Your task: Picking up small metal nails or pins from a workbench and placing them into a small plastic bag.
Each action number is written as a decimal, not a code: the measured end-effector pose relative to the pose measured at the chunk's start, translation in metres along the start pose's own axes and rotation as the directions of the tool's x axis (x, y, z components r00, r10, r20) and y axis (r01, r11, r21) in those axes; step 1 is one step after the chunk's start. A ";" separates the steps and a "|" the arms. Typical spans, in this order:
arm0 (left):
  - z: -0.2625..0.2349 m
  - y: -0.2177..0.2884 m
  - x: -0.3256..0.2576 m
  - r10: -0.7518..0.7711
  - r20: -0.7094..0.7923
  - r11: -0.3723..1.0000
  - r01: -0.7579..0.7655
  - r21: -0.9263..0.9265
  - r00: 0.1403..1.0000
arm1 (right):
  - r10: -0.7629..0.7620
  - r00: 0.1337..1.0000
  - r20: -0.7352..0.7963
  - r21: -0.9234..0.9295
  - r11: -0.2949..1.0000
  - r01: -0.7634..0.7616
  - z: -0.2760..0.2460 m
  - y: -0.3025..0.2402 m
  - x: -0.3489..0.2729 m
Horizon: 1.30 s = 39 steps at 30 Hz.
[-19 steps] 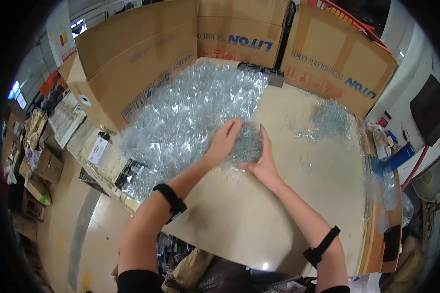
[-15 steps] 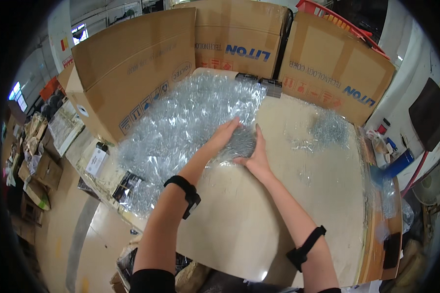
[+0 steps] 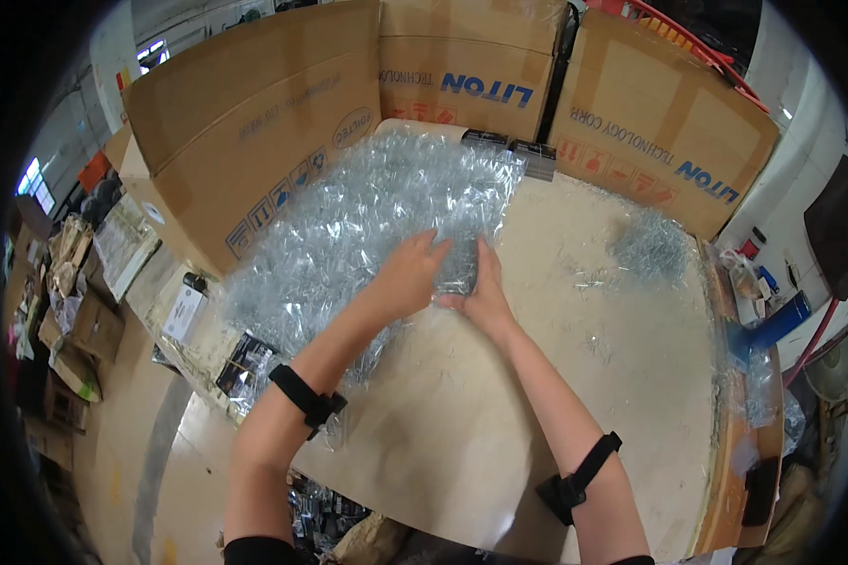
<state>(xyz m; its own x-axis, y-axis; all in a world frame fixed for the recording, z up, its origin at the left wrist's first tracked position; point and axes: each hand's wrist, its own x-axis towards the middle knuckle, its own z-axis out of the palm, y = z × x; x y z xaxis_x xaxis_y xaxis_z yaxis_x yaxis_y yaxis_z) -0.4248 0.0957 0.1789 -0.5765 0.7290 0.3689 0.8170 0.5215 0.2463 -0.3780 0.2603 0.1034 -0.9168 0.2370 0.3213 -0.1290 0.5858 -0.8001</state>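
Where hands (image 3: 488,298) flank it, the clump (image 3: 458,267) looks grey.

I hold one compact, silver-grey bundle of thin, translucent pieces (image 3: 459,267) at the near right edge of a broad, loose, glossy silver heap of similar material (image 3: 349,212). The bundle is partly covered; I cannot resolve individual pieces.

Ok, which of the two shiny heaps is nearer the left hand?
The large heap at left, spread directly beside the left hand; the small heap lies apart, far to the right.
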 end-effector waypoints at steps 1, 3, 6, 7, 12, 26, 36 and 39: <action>-0.002 0.001 -0.006 0.000 -0.046 1.000 -0.001 -0.017 0.999 | 0.015 1.000 0.019 -0.011 1.000 -0.015 0.001 0.000 0.000; -0.021 0.006 -0.022 -0.001 -0.113 0.999 -0.004 -0.045 0.994 | 0.041 0.997 0.061 -0.029 0.999 -0.039 0.003 -0.005 0.002; -0.081 0.029 -0.067 -0.020 -0.132 0.998 0.012 -0.057 0.991 | -0.011 1.000 0.001 -0.082 0.997 0.011 -0.012 0.007 -0.003; -0.102 0.033 -0.091 -0.060 -0.107 0.998 0.058 -0.019 0.992 | 0.014 1.000 0.018 -0.040 0.999 -0.013 -0.013 0.004 -0.006; -0.116 0.030 -0.201 -0.464 -0.146 0.826 0.487 0.283 0.873 | -0.006 0.993 -0.116 -0.169 0.986 -0.014 -0.029 -0.016 -0.019; -0.074 -0.008 -0.258 -0.760 -0.174 0.650 0.723 -0.234 0.626 | -0.201 0.806 0.557 -0.075 0.954 0.290 0.073 -0.159 -0.141; -0.073 0.042 -0.248 -0.532 -0.135 0.821 0.470 -0.324 0.836 | -0.104 0.843 0.527 -0.036 0.989 0.145 0.044 -0.147 -0.152; -0.069 0.046 -0.237 -0.516 -0.093 0.829 0.469 -0.304 0.851 | -0.298 0.832 0.468 -0.247 0.860 0.447 0.009 -0.110 -0.138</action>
<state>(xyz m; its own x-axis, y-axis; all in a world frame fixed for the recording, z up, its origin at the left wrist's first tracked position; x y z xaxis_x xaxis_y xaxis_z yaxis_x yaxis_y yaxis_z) -0.2492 -0.0838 0.1649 -0.9114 0.3102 0.2704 0.4105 0.6397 0.6498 -0.2406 0.1557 0.1422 -0.9012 -0.3400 0.2686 -0.4272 0.8010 -0.4194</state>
